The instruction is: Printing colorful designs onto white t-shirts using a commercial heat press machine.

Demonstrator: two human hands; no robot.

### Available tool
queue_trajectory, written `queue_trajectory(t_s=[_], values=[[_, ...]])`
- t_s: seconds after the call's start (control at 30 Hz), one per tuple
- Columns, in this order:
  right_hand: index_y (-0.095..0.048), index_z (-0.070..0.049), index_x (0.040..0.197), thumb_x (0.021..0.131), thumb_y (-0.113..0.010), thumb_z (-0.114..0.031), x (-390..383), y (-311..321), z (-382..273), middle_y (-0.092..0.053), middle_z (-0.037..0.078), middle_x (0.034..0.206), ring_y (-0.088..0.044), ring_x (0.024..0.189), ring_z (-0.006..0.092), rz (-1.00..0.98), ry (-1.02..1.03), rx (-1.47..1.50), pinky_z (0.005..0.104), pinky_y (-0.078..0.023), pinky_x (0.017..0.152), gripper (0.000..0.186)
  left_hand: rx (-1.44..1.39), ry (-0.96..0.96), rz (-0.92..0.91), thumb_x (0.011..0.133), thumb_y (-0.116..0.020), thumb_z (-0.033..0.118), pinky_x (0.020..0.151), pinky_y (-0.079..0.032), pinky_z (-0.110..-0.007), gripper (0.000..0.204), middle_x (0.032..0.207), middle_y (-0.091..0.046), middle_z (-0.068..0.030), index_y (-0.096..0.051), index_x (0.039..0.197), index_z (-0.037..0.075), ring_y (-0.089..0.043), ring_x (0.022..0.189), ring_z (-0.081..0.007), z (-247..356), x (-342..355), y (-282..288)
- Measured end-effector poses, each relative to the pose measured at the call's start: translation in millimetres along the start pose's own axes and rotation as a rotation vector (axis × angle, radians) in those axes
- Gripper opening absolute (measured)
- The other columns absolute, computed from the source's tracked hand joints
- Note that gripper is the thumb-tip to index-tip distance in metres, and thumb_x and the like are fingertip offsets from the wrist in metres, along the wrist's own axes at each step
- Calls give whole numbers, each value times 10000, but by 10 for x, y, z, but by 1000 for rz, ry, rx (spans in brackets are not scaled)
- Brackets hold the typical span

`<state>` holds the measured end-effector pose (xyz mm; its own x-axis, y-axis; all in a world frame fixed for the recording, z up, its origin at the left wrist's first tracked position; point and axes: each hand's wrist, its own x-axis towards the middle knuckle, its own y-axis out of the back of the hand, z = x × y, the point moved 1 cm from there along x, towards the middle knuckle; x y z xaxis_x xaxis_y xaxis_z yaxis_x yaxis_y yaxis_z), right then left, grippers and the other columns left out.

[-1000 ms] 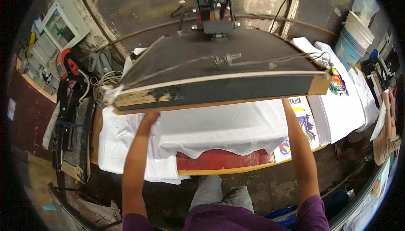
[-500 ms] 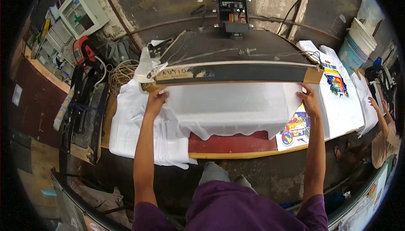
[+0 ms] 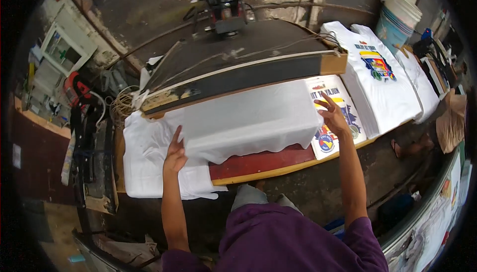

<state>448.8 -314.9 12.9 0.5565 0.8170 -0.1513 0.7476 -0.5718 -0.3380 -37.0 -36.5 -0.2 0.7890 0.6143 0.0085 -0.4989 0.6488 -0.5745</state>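
A white cloth (image 3: 248, 123) lies spread under the raised front edge of a large dark heat press (image 3: 243, 80), its front hem hanging over the edge of the bed. Beside the cloth's left edge is my left hand (image 3: 175, 155), fingers stretched out and holding nothing. My right hand (image 3: 334, 115) hovers at the right edge with its fingers spread, over white printed sheets (image 3: 325, 84) with coloured designs. Whether either hand touches the cloth, I cannot tell. Plain white shirts (image 3: 149, 157) are piled at the left, partly behind my left hand.
Stacked white shirts with a colourful print (image 3: 382, 83) fill the right of the table. Behind them stand nested buckets (image 3: 400, 16). A red surface (image 3: 263, 165) shows at the table's front. A red device (image 3: 77, 89) and coiled cord (image 3: 124, 103) are at left; a person's leg (image 3: 420, 145) shows at right.
Both hands have let go of the cloth's upper corners; my left hand has come nearer to me, and fingers have opened. The view has turned, showing more of the printed sheets.
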Motion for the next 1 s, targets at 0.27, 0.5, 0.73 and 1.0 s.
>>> queue_trajectory(t_s=[0.27,0.5,0.73,1.0], values=[[-368,-140,1430,672,-576,-57,-802,813,689,-413,91,1449,-340,1326,407,29,157,-1813,534,-303,1065,790,12,-112,409,845,-670,142,837,-466,-310,755,1388,-425,-106,-266,1483,135,-515,951,-152,-201,-1057,193],[-516,-124,1307,839,-553,-178,-1598,1223,1201,-555,89,1306,-481,1203,332,165,445,-1966,505,-346,1042,473,73,47,598,864,-633,123,783,-479,-339,551,1252,-541,-72,-434,1378,125,-559,889,-152,-657,-1540,159],[-663,-19,957,831,-586,-85,-1560,1030,429,-658,181,800,-616,676,305,576,461,-1167,370,-485,627,162,385,209,703,874,-634,138,738,-490,-304,451,1111,-610,-64,-495,1302,100,-577,821,-141,-1060,-1680,-254],[-519,41,1140,766,-639,41,-2634,-103,-61,-595,103,1016,-603,896,199,733,376,345,300,-497,759,393,-64,553,-111,929,-533,485,1049,-347,-511,763,1416,-366,-290,-164,1490,124,-407,1293,-397,-1820,-1136,-2742]])
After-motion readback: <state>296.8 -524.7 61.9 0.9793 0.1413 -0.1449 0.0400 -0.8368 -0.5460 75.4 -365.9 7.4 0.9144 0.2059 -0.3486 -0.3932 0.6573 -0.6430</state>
